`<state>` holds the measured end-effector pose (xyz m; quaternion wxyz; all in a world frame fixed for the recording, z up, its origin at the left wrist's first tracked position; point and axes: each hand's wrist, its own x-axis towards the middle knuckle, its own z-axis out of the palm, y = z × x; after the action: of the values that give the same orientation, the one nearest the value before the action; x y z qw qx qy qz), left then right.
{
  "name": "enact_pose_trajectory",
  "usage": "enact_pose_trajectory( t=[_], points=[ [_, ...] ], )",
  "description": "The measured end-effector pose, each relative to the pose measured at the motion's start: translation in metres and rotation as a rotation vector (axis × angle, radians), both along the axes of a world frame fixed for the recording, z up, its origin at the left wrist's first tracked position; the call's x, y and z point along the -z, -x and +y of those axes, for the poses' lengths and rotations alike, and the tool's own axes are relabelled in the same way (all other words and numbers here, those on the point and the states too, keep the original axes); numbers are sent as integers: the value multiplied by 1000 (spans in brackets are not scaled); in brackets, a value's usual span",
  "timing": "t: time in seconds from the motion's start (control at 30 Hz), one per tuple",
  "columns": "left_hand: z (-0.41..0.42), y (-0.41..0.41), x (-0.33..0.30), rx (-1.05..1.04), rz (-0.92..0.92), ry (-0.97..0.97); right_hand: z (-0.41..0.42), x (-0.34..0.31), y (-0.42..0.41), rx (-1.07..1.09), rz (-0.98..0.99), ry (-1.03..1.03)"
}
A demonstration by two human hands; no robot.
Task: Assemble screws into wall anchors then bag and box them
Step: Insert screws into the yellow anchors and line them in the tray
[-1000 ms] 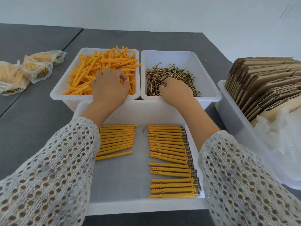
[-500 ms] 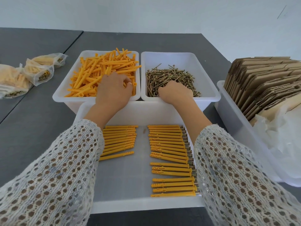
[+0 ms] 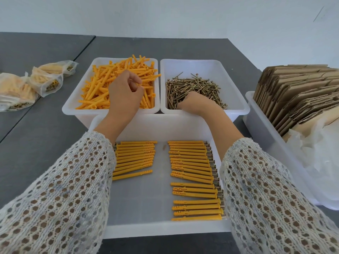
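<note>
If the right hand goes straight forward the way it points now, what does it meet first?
The right hand points away from the person, into the pile of screws in the white bin. It would probably push deeper into those screws first; beyond them stands the bin's far wall. Depth is hard to judge.

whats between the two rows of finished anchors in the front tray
Head view: bare tray floor separates the left row from the right row, apart from one small brownish speck.
</note>
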<state>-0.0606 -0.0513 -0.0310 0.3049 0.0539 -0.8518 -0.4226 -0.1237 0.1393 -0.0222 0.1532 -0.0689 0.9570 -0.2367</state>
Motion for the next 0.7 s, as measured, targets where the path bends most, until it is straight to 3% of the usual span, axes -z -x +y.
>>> enact_pose_trajectory(
  t=[0.1, 0.23, 0.4, 0.5, 0.57, 0.7],
  points=[
    [0, 1, -1, -20, 6, -49, 1, 1, 0, -7, 19, 30],
    [-4, 3, -1, -85, 11, -125, 3, 8, -1, 31, 190, 22],
    [-7, 8, -1, -136, -35, -252, 5, 12, -2, 180, 484, 230],
    [-11, 10, -2, -127, -62, -300, 3, 3, -3, 290, 549, 405],
    [-12, 11, -2, -114, -58, -300, -1, -4, -4, 400, 461, 684],
    [-11, 10, -1, -89, -38, -293, -7, -17, -9, 589, -20, 1349]
  ],
)
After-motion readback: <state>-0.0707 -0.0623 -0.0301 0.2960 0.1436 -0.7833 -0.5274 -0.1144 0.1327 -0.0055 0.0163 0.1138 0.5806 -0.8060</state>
